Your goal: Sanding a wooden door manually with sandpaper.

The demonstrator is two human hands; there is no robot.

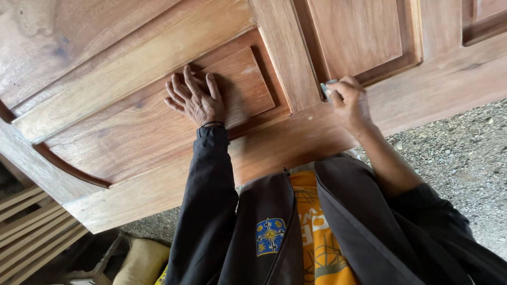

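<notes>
A large brown wooden panelled door lies flat in front of me and fills the upper part of the view. My left hand rests flat on a raised panel of the door, fingers spread. To the right, my right hand presses a small grey piece of sandpaper against the moulded edge of a recessed panel. Both arms are in black sleeves.
Grey gravel ground lies to the right of the door. Pale wooden slats sit at the lower left below the door's edge. A yellowish sack lies near the bottom left.
</notes>
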